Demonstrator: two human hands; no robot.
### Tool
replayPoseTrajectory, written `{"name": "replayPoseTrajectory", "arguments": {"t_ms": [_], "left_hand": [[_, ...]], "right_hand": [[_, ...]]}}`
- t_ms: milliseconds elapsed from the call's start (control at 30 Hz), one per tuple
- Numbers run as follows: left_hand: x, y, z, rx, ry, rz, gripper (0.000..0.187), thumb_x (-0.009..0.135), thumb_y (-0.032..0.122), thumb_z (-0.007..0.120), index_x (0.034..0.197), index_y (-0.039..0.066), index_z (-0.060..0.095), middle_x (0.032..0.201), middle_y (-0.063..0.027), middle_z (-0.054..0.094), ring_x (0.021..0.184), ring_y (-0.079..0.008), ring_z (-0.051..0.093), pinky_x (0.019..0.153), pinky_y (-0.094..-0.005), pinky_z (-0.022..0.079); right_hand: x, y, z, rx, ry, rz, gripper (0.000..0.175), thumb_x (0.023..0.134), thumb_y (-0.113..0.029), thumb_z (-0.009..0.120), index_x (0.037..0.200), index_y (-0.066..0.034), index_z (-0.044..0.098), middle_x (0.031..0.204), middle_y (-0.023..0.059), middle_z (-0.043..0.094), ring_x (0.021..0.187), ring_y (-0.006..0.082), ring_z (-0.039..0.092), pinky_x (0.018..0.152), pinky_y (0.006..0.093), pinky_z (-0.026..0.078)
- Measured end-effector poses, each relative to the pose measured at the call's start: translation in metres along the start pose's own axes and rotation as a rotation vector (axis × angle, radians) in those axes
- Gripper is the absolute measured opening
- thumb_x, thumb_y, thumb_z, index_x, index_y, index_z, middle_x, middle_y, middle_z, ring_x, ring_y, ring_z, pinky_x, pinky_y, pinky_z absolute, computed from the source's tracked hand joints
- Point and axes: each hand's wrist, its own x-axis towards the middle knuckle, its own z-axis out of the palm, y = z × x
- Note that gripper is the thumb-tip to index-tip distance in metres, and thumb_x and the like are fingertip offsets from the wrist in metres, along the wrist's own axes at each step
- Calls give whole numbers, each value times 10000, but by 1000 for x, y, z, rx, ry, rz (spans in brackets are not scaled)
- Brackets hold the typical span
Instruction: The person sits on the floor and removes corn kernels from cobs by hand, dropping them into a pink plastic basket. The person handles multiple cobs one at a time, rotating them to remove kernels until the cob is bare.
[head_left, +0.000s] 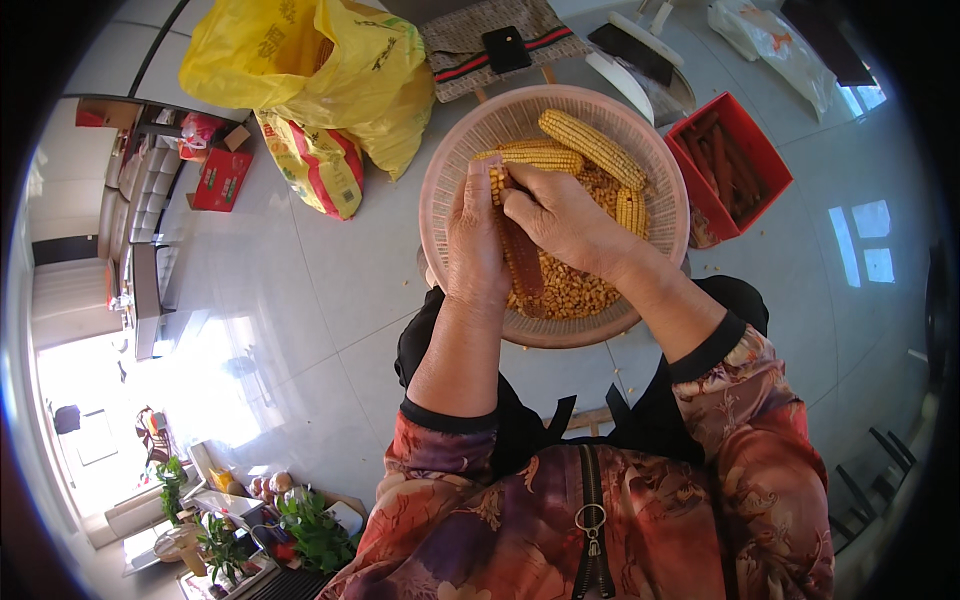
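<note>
My left hand (474, 240) is wrapped around a partly shelled corn cob (523, 259). Bare reddish core makes up most of the cob, and yellow kernels show at its upper end. My right hand (574, 214) grips the same cob near that end, with curled fingers hiding part of it. Both hands are over a pink plastic basket (667, 277), which holds loose corn kernels (577, 291). Several ears still covered in kernels lie in it too, among them a long ear of corn (592, 148) leaning towards the far right rim.
Beyond the basket, a yellow plastic bag (390, 97) stands at left beside a patterned cloth-covered seat (465, 56) bearing a black phone-like object (506, 49). At right is a red box (761, 161) of bare cobs (724, 169). A broom (634, 52) lies behind. Stray kernels dot the tiled floor (315, 300).
</note>
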Motion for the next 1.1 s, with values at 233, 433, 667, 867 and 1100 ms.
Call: {"name": "replayPoseTrajectory", "arguments": {"t_ms": [233, 433, 667, 867, 1100], "left_hand": [[-5, 1, 6, 21, 59, 15, 337, 1013, 317, 581, 1138, 4, 600, 1023, -82, 641, 932, -163, 611, 829, -314, 526], [-2, -5, 5, 27, 128, 33, 324, 1002, 311, 604, 1129, 13, 601, 1004, -73, 646, 918, -152, 616, 818, -302, 531], [4, -6, -8, 27, 111, 36, 355, 993, 322, 617, 1173, 17, 593, 1036, -85, 654, 934, -164, 630, 823, -317, 543], [0, -6, -6, 72, 117, 16, 379, 991, 325, 619, 1202, 12, 588, 1072, -102, 652, 954, -178, 633, 830, -319, 544], [0, -5, 0, 19, 92, 18, 339, 1002, 331, 601, 1132, 18, 624, 1014, -65, 648, 916, -144, 612, 795, -279, 522]], "right_hand": [[-5, -6, 6, -206, 87, -25, 300, 955, -211, 500, 1045, 68, 562, 880, 303, 656, 860, 454, 652, 777, 500, 520], [-5, 2, 13, -258, 133, -57, 297, 970, -129, 494, 1189, 67, 540, 896, 297, 658, 850, 443, 662, 733, 471, 528], [3, 11, 11, 83, 147, -44, 280, 973, -92, 489, 1168, 79, 594, 879, 187, 669, 786, 231, 662, 713, 337, 522], [3, 13, 10, 150, 178, -58, 263, 951, -169, 533, 1013, 66, 633, 797, 240, 657, 736, 349, 674, 673, 412, 520], [0, 9, 15, -92, 257, -97, 244, 961, -118, 538, 1095, 65, 628, 803, 222, 660, 669, 261, 659, 659, 348, 527]]}}
